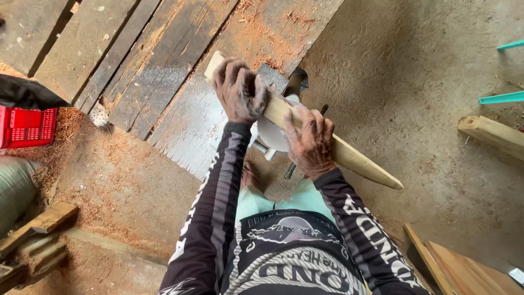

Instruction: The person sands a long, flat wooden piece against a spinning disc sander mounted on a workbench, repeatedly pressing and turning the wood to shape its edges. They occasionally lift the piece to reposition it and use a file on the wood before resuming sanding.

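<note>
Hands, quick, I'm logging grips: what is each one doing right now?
Left hand: closed over the upper part of the wooden stake.
Right hand: closed on the same stake, lower down toward its pointed end.

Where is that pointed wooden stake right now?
In the head view, the pointed wooden stake lies slantwise mid-frame, gripped by the left hand and right hand, over a round grey disc.

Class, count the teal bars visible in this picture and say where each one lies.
2. One teal bar pokes in at the upper right edge; the second teal bar lies just below it, above the pale wooden beam. More may lie beyond the frame.
</note>
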